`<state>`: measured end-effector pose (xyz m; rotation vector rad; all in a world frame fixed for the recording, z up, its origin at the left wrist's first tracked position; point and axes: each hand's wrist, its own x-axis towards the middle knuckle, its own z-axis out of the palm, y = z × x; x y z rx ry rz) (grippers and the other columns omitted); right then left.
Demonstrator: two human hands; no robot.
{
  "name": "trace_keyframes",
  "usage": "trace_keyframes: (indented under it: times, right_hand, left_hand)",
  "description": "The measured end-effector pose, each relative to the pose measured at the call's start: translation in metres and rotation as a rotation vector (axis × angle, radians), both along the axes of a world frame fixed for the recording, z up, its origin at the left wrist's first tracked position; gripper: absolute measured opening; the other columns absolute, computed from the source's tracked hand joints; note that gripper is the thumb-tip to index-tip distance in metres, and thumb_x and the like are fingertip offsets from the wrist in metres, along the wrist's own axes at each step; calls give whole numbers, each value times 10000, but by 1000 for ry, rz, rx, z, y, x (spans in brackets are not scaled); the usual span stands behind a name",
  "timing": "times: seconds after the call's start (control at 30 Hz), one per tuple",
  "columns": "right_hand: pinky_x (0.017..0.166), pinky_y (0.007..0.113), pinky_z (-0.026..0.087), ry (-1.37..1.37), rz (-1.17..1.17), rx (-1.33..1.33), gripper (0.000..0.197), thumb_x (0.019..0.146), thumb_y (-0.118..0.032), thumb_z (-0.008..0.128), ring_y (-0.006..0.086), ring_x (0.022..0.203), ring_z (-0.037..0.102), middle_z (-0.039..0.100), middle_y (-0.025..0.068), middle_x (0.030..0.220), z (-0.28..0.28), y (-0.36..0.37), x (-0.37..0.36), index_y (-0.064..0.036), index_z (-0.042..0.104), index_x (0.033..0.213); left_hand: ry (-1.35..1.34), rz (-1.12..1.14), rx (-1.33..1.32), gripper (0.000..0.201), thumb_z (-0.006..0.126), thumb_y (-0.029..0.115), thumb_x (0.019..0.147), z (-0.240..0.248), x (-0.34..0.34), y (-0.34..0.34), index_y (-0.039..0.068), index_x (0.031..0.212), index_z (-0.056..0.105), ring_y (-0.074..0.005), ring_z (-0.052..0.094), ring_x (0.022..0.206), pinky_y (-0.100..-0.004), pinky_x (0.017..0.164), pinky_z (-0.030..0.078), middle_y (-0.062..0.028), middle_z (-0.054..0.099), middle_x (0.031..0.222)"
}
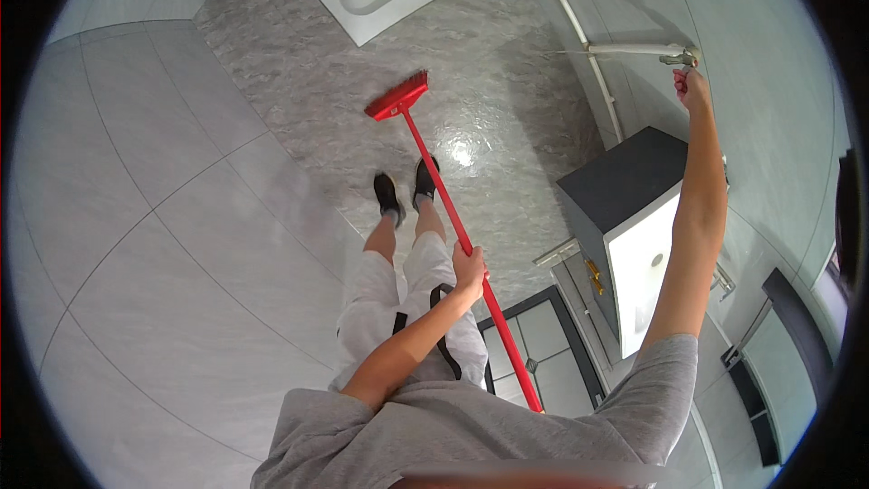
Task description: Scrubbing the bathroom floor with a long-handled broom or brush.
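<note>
My left hand (469, 272) is wrapped round the long red handle of a broom (444, 193). The handle slants from beside my waist down to the floor, where its red head (398, 98) rests bristles outward, ahead of my feet. Stretched far out to the right, my right hand (692, 91) is at a metal tap (679, 59) on the wall, its fingers curled and closed at the tap's handle. A white pipe (634, 50) meets the tap. The exact finger contact there is small and partly hidden.
A white squat toilet (362, 16) is set in the grey floor (299, 72) ahead. At right stands a dark-topped cabinet (625, 177) with a white basin, below my right arm. A white pipe (566, 4) runs along the right wall. Tiled wall (181, 244) rises on the left.
</note>
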<state>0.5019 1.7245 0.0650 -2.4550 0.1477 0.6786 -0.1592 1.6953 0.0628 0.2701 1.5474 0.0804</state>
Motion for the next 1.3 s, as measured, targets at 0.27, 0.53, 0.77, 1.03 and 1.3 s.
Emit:
trace_keyframes:
  times: [0.27,0.53,0.77,1.03,1.3]
  right_hand:
    - [647,252,437,141,93,311,636,958,-557,383,133,831,629,683,68,1028,44,22,-154,-23,531,1269]
    - [945,391,471,1102,330,153,954,845,-680,523,268,1142,559,446,170,1410,262,-44,-576,-46,230,1495]
    - [1155,505,35,441,-303,1025,781,860,-546,536,388,1451,110,86,228,1570,325,-29,-708,-28,347,1413]
    - [1036,494,287,-401,-742,1263,517,888,-407,245,288,753,529,511,82,601,264,10,-654,-75,441,543]
    - [844,434,357,-622,-990,1129,521,903,-417,200,231,611,422,400,43,520,330,-141,-704,-98,395,541]
  left_hand:
    - [2,-152,39,295,491,29,857,4,-32,66,107,1132,420,-111,390,418,-285,311,338,-23,429,683]
    - [-80,-320,141,152,488,46,860,18,-13,150,100,986,424,-122,406,409,-282,336,361,-14,430,619]
    - [-213,-456,2,72,486,42,861,-43,74,236,100,858,442,-115,376,399,-265,331,335,-1,399,601]
    - [-148,-729,-317,179,454,138,911,-118,167,196,119,745,388,-108,377,422,-250,389,382,17,384,565]
    - [-44,-987,-431,159,491,108,882,-78,99,-21,95,733,437,-161,461,527,-328,562,517,-24,436,600]
